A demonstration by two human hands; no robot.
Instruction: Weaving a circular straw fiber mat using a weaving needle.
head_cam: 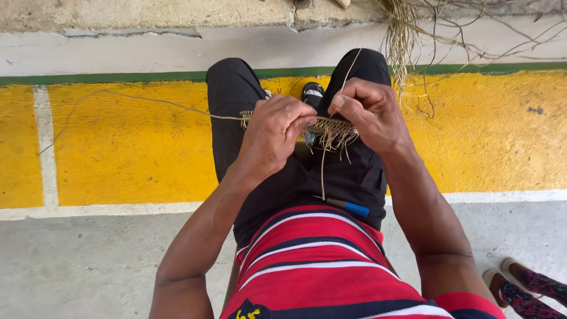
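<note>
Head cam is looking straight down at someone sitting over a yellow painted floor (pixel 130 147), working a narrow woven fibre strip (pixel 331 126) held above their black trousers (pixel 236 100). Left hand (pixel 273 133) is clenched around the strip's left end, right hand (pixel 369 112) is pinching a single thin strand (pixel 349 68) between its fingertips right at the strip's far end.

Stuff that could go sideways, I reckon: that strand is looking super thin and dry, so pulling it too hard is probably snapping it. The long loose fibre (pixel 147 100) trailing off left across the floor could snag or tangle. Frayed ends are hanging under the strip, so any slack grip is risking the weave loosening. Also a blue-tipped tool (pixel 348 207) is sitting on the lap, looking ready to slide off.
</note>
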